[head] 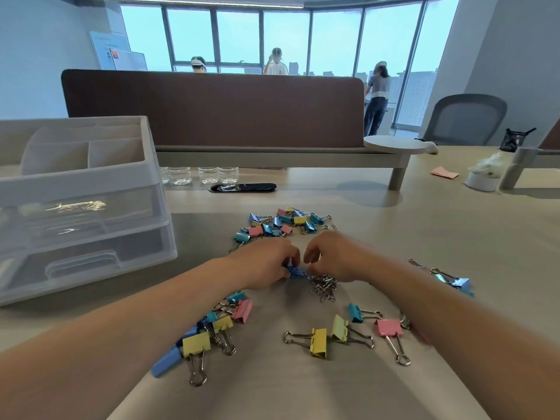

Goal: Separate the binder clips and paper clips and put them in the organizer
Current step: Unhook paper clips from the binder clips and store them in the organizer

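While the organizer [91, 183] stands well apart at the left, a blue binder clip [295, 271] is pinched in the curled fingers of the left hand [266, 262]. Just beside it a tangle of paper clips [324, 287] lies under the right hand [336, 259], whose fingers are curled down — whether anything is gripped cannot be told. Should the clip be lifted with wires snagged, paper clips could be dragged along and mis-sorted — or scattered among the loose binder clips [389, 327] nearby.
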